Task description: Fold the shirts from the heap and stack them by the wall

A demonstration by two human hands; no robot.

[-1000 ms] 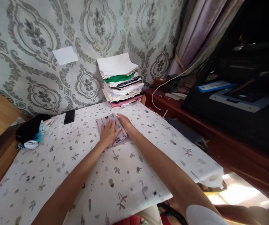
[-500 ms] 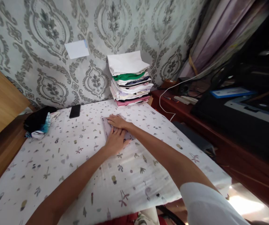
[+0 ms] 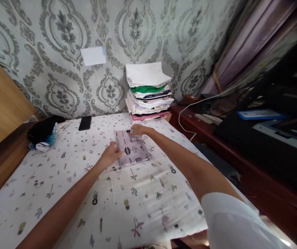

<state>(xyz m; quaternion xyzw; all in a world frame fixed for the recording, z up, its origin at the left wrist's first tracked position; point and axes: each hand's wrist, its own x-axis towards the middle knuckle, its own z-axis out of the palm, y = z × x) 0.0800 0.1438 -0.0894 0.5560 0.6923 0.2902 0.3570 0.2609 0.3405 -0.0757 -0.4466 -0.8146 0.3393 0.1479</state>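
A folded lilac cloth [image 3: 131,148] with dark printed marks lies flat on the table in a neat rectangle; which kind of garment it is, I cannot tell. My left hand [image 3: 111,155] grips its left edge, thumb on top and the other fingers partly hidden at the side. At the far edge, my right hand [image 3: 138,130] is closed on the cloth with bent fingers. Behind it stands a tall stack of folded clothes [image 3: 150,100], a white piece on top and a green one below that.
A white printed sheet covers the table [image 3: 73,193]. A black phone [image 3: 85,123] lies toward the wall, with a dark and blue clothes heap [image 3: 43,133] at the left edge. On the right, a white cable [image 3: 179,116] hangs by a dark red cabinet [image 3: 267,180].
Both hands were lying flat over the lilac cloth. They have moved apart, the left to the left edge and the right to the far edge, uncovering its printed top.
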